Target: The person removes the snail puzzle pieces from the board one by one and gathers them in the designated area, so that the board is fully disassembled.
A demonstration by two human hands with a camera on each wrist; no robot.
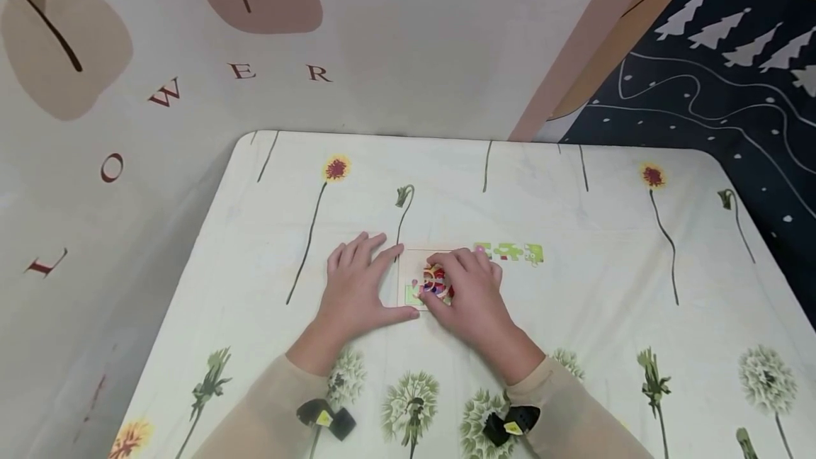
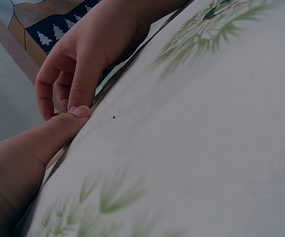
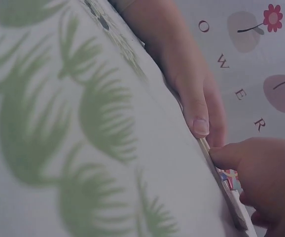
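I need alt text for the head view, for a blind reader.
A person's right hand covers part of a colourful picture on a small puzzle board; the left hand is spread at the board's left edge. Green puzzle pieces lie farther right.

A pale, flat-lying jigsaw tray (image 1: 413, 261) bears red-and-purple pieces (image 1: 435, 276); green jigsaw pieces (image 1: 508, 251) lie in a row by its far right corner.
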